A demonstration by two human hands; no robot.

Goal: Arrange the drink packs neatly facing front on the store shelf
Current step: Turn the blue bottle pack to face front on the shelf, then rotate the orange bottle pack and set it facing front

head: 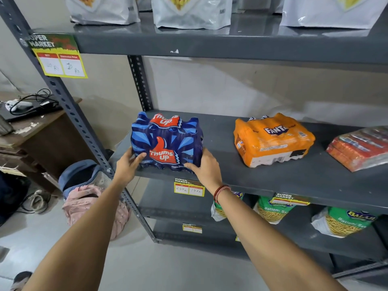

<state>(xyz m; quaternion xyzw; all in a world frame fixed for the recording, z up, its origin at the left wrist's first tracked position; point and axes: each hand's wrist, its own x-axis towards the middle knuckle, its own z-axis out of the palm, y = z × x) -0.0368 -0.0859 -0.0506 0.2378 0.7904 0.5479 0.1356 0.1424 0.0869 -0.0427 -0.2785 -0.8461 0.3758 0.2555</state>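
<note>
While the blue Thums Up pack (167, 141) stood upright at the left front edge of the grey shelf (273, 181), the left hand (128, 164) and right hand (206, 164) clasped its lower corners, logo facing outward; the orange Fanta pack (273, 139) lay tilted well apart.

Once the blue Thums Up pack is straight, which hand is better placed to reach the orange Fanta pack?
Probably the right hand: it grips the Thums Up pack on the side nearer the Fanta pack. The left hand sits on the far side.
</note>
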